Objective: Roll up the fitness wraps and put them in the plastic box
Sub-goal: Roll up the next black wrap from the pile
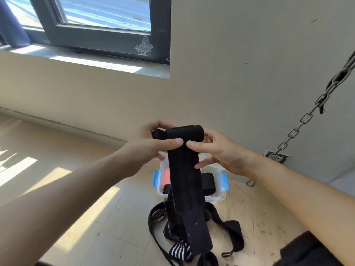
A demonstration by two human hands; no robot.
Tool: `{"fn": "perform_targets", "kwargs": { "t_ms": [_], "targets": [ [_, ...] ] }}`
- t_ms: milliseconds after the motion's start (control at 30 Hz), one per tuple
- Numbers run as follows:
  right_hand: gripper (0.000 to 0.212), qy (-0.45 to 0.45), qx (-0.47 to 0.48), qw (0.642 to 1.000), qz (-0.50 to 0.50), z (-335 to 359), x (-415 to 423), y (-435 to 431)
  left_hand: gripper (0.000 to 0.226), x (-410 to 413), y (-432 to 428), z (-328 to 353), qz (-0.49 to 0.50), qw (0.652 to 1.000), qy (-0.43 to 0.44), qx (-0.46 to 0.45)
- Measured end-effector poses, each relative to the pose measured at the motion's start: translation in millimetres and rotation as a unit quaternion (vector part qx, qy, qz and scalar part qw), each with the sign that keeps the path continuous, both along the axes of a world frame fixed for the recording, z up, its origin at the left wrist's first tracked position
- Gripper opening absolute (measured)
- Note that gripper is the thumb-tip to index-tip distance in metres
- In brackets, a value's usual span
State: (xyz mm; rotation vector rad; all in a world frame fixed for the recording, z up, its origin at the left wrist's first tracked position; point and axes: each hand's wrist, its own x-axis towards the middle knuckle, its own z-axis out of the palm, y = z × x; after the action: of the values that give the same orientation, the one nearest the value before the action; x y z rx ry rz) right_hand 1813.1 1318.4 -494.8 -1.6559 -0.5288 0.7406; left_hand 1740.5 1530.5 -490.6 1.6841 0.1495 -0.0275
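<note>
- Wrap [184, 169] is black, held up in the air above the plastic box [221, 197]; its top end is wound into a short roll, and the long tail hangs down to the floor [96, 217].
- Step judged: rolling, early on, with most of the strip unrolled.
- Next move calls for turning the roll down the strip, keeping it taut and the edges lined up, then dropping it into the box.
- Left hand [151, 143] grips the roll's left end, thumb across the front and fingers curled behind.
- Right hand [217, 150] pinches the right end, thumb on the front and fingers underneath.
- Both forearms reach forward, with the thumbs nearly meeting at the middle.
- The box is open and sits on the floor; it holds rolled wraps [208, 182] and something pink.
- Loose wraps [226, 227] are heaped just in front of the box.
- Chain [307, 120] hangs at right.
</note>
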Motion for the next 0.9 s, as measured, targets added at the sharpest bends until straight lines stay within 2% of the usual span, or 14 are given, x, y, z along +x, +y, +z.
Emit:
{"fn": "perform_targets", "kwargs": {
  "t_ms": [200, 333, 467, 600, 733, 833, 900],
  "targets": [
    [0.055, 0.012, -0.012, 1.000, -0.018, 1.1, -2.3, 5.5, 0.037, -0.9, -2.2, -2.5, -0.009, 0.999, -0.042, -0.008],
    [0.049, 0.008, 0.017, 0.999, -0.041, -1.5, -2.5, 6.3, 0.040, -0.3, -3.2, -5.2, -0.007, 0.999, -0.048, -0.010],
    [0.043, 0.013, 0.052, 0.998, -0.041, -0.7, -2.5, 3.9, 0.047, -1.2, -1.7, -4.3, -0.021, 0.999, 0.024, -0.017],
    [0.042, 0.003, 0.076, 0.996, -0.049, -2.0, -1.2, 2.3, 0.042, -5.8, -0.2, -1.7, -0.113, 0.989, 0.092, -0.027],
    [0.043, -0.030, 0.088, 0.994, -0.053, -5.7, -1.2, 3.0, 0.046, -5.0, -3.9, -0.4, -0.074, 0.994, 0.082, -0.005],
    [0.051, -0.085, 0.061, 0.993, -0.049, -8.0, -1.3, 3.6, 0.054, -3.0, -2.7, -4.4, -0.046, 0.997, 0.067, 0.003],
    [0.056, -0.091, 0.038, 0.994, -0.040, -6.2, -1.2, 2.0, 0.053, -2.2, -1.5, -5.9, -0.041, 0.998, 0.057, -0.002]
  ]
}}
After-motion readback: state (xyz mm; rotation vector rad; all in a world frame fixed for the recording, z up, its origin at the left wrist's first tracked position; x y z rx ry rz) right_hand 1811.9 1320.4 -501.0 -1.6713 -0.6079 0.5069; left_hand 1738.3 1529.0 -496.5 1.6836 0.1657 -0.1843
